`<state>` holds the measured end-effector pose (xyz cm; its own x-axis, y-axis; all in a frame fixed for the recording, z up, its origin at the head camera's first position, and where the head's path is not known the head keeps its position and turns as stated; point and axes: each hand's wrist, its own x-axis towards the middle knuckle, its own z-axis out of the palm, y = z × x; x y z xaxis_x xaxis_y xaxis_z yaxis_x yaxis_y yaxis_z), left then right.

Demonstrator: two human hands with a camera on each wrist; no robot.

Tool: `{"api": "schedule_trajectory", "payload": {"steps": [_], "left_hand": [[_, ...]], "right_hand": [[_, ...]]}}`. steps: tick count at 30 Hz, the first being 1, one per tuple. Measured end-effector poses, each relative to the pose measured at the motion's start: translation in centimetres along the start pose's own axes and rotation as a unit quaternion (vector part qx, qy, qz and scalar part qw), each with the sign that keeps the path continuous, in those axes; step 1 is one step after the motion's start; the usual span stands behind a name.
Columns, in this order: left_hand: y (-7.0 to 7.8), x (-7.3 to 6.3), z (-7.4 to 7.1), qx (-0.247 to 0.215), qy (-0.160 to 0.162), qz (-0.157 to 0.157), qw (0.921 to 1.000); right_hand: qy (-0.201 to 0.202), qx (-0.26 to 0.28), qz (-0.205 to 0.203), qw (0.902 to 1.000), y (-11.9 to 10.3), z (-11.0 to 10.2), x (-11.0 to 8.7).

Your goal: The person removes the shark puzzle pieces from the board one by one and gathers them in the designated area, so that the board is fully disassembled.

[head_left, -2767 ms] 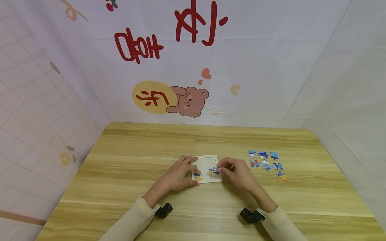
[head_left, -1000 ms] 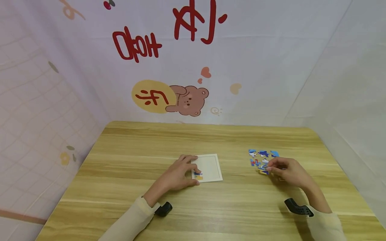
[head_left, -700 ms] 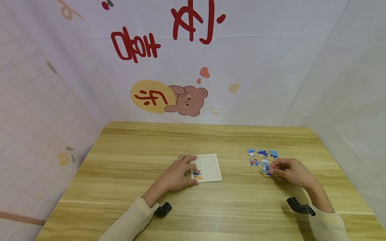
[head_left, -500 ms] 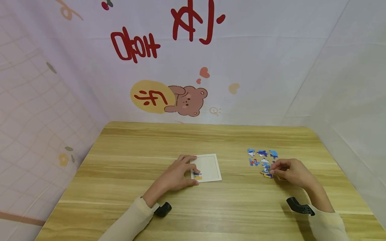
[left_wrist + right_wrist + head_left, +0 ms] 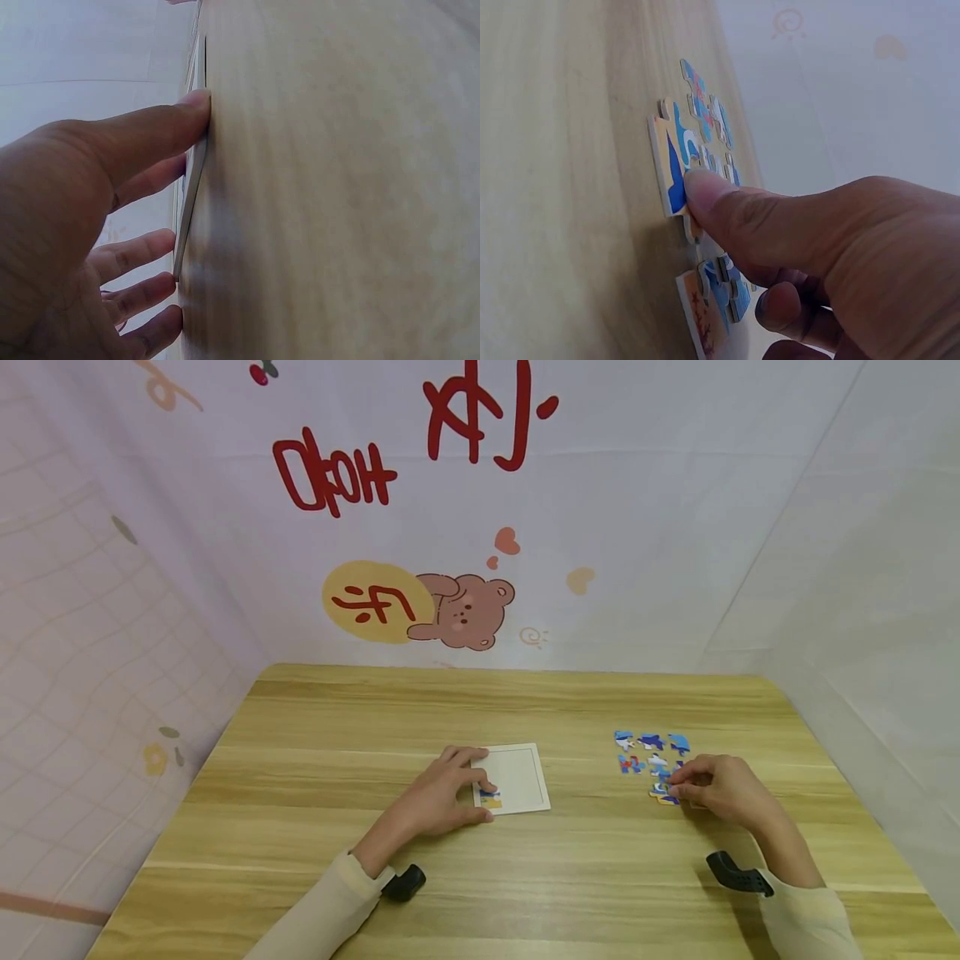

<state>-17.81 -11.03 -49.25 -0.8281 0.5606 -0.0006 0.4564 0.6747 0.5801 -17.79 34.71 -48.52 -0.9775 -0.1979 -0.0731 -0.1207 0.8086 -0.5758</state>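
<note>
My left hand [image 5: 442,793] rests across the left side of a white puzzle board [image 5: 519,777], its thumb at the near edge. The index fingertip touches a blue and yellow puzzle piece [image 5: 491,802] lying in the near left corner of the board. To the right, my right hand [image 5: 723,789] pinches another jigsaw piece [image 5: 667,161], yellow with blue and white, between thumb and fingers. That piece sits low at the near side of the loose pieces, overlapping one in the head view. Under the hand, a coral-patterned piece [image 5: 701,319] is mostly hidden from the head camera.
Several loose blue puzzle pieces [image 5: 651,742] lie in rough rows on the wooden table [image 5: 570,877], beyond the right hand. One with red [image 5: 630,765] is at their left. A white printed curtain [image 5: 637,527] stands behind the table. Black devices [image 5: 405,883] are strapped at both wrists.
My right hand has carried the pinched piece from over the board to the loose pieces on the right, then shifted it slightly there. My left hand has stayed on the board.
</note>
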Motion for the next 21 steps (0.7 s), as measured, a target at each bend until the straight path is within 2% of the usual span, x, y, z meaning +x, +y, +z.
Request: {"api": "schedule_trajectory", "payload": {"steps": [13,21], "left_hand": [[-0.08,0.06,0.1,-0.002,0.004,0.005,1.0],[-0.29,0.14,0.23,-0.01,0.007,0.0,0.9999]], "right_hand": [[0.003,0.001,-0.008,1.0,0.31,-0.11,-0.01],[0.037,0.001,-0.033,0.9988,-0.37,-0.6,-0.24]]}}
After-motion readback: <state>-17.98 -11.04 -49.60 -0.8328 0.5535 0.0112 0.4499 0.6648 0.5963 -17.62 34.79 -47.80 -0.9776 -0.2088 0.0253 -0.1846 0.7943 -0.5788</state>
